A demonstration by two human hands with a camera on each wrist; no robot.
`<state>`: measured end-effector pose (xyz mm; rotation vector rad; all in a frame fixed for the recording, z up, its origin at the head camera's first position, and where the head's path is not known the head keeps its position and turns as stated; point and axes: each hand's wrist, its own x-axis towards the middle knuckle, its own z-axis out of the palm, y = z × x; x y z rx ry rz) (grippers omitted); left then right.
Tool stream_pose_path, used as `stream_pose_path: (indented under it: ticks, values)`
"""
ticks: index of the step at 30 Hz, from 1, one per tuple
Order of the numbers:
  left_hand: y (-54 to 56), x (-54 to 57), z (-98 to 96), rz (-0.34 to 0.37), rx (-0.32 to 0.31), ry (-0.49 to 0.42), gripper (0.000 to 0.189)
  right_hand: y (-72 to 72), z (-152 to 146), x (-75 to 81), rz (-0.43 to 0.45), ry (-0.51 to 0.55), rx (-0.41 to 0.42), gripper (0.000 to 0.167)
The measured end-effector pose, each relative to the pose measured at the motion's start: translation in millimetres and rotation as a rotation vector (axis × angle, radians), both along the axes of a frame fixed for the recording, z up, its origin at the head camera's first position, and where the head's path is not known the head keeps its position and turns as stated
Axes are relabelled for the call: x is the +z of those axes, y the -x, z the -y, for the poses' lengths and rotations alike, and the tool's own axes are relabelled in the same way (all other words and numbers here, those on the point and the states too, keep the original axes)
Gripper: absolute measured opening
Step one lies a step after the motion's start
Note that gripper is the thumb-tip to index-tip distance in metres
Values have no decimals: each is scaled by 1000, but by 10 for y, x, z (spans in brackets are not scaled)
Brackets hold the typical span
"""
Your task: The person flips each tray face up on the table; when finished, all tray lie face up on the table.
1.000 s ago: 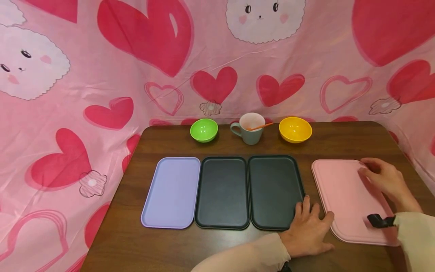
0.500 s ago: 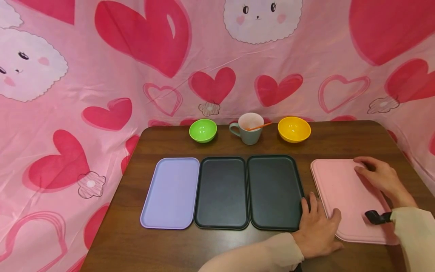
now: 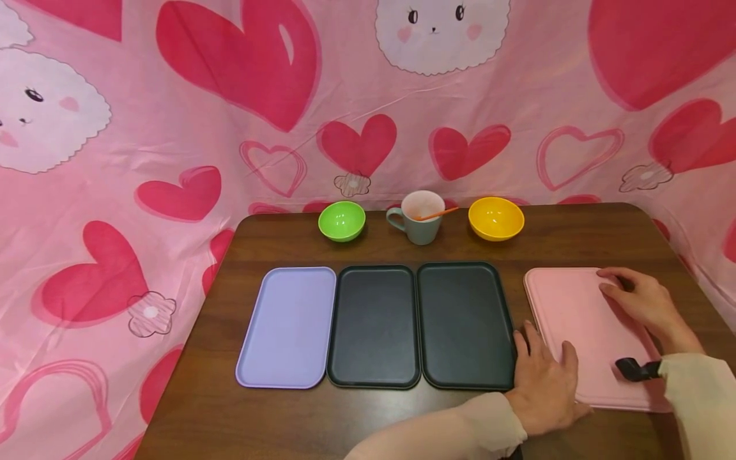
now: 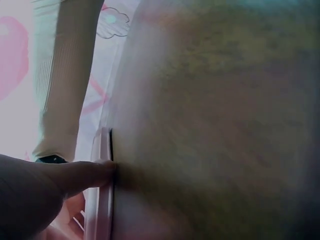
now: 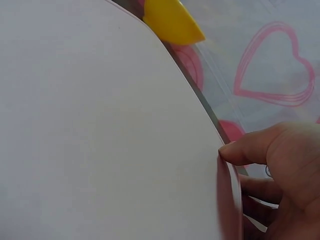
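Observation:
A pink tray (image 3: 592,338) with a doubled edge lies at the right of the table. My right hand (image 3: 650,303) holds its far right corner; in the right wrist view the thumb (image 5: 245,148) meets the rim and the fingers curl along the outer side. The left hand (image 3: 543,386) lies over the tray's near left corner, fingers spread. Its longer fingertips reach into the gap beside the right-hand dark tray (image 3: 466,326). In the left wrist view the left thumb (image 4: 95,175) rests against the pink tray's rim (image 4: 102,210).
To the left lie another dark tray (image 3: 376,326) and a lavender tray (image 3: 287,326), side by side. Along the back stand a green bowl (image 3: 342,222), a grey-blue mug (image 3: 422,230) with a thin orange stick (image 3: 439,214), and a yellow bowl (image 3: 496,219). A heart-patterned cloth (image 3: 259,108) hangs behind.
My left hand has slid right, from the dark tray's near right corner to the pink tray's near left corner. The right hand has stayed on the far corner.

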<state>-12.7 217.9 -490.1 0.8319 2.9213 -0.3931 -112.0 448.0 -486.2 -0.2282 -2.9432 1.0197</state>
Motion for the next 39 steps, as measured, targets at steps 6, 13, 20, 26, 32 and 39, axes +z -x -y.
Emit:
stream_pose_path:
  ticks: [6, 13, 20, 26, 32, 39]
  values:
    - [51, 15, 67, -55, -81, -87, 93, -18, 8, 6, -2, 0, -8, 46]
    - [111, 48, 131, -14, -97, -244, 79, -34, 1, 38, 51, 26, -5, 50]
    - [122, 100, 253, -48, -103, -400, 72, -19, -64, 11, 27, 63, 12, 47]
    - [172, 187, 349, -12, -107, -555, 84, -22, -61, -16, -48, 256, 28, 18]
    - [221, 286, 409, -34, -115, -676, 89, -33, -65, -61, -92, 472, 38, 38]
    - [261, 347, 450, 9, -90, -680, 86, -62, -66, -81, -107, 544, 50, 38]
